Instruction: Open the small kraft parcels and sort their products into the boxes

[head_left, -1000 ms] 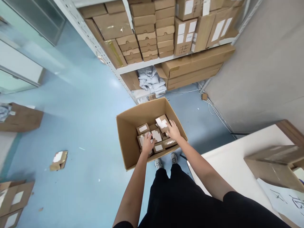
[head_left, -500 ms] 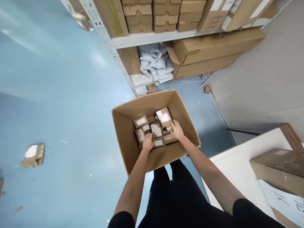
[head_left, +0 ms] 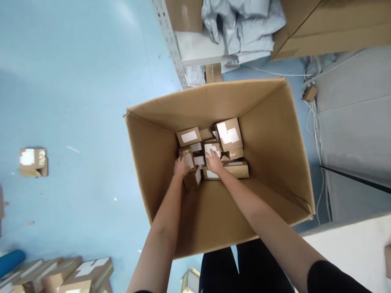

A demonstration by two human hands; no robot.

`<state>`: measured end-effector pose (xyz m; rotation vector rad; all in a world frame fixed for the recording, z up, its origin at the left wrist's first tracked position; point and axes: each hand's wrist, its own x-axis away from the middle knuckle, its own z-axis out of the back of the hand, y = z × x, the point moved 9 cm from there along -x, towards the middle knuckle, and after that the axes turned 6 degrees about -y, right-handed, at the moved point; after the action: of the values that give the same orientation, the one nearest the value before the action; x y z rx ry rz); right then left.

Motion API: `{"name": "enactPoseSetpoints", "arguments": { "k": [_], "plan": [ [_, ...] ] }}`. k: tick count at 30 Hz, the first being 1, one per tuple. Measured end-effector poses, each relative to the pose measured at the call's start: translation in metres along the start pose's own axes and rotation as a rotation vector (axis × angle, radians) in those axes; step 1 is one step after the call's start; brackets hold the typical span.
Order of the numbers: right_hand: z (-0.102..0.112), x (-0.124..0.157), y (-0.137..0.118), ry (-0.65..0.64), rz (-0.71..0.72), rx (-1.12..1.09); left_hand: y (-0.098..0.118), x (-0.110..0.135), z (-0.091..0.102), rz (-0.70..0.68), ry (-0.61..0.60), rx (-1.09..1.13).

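Note:
A large open cardboard carton (head_left: pixel 214 240) stands in front of me, and both my arms reach down into it. Several small brown boxes with white labels lie on its bottom. My left hand (head_left: pixel 181 166) grips the side of a small labelled box (head_left: pixel 189 160) near the carton's left wall. Below that one sits another small box (head_left: pixel 192 180), turned on its side. My right hand (head_left: pixel 214 163) rests with fingers spread on a labelled box (head_left: pixel 210 147) in the middle. A larger labelled box (head_left: pixel 229 136) lies to its upper right, and a long taped box (head_left: pixel 240 170) below that.
A metal shelf (head_left: pixel 201 61) with grey plastic mailer bags (head_left: pixel 241 24) is beyond the carton. Cables (head_left: pixel 317 138) run along the right wall. A torn box (head_left: pixel 33 162) lies on the blue floor, with stacked parcels (head_left: pixel 88 274) at lower left.
My view has moved closer over the carton. My right hand has gone left from the larger box to the middle one. My left hand has shifted left onto the small box there.

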<state>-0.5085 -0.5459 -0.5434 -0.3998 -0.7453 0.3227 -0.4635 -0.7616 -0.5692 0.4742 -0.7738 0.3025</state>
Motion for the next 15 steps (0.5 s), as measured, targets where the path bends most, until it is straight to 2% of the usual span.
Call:
{"name": "enactPoseSetpoints", "arguments": {
  "k": [4,8,11,13,15],
  "plan": [
    [-0.053,-0.036,-0.007,-0.062,-0.012,0.006,-0.021,-0.062,-0.024,0.024,-0.032,0.056],
    [-0.086,-0.062,-0.019,-0.079,0.043,0.015,-0.041,-0.114,-0.044,0.093,-0.034,0.105],
    [-0.104,-0.077,-0.020,-0.103,0.074,0.005,-0.057,-0.128,-0.061,0.185,-0.052,0.145],
    [-0.112,-0.087,-0.015,-0.102,0.084,-0.024,-0.060,-0.124,-0.072,0.202,-0.039,0.155],
    [-0.118,-0.100,-0.006,-0.085,0.072,-0.075,-0.054,-0.116,-0.076,0.169,0.042,0.168]
  ]
}}
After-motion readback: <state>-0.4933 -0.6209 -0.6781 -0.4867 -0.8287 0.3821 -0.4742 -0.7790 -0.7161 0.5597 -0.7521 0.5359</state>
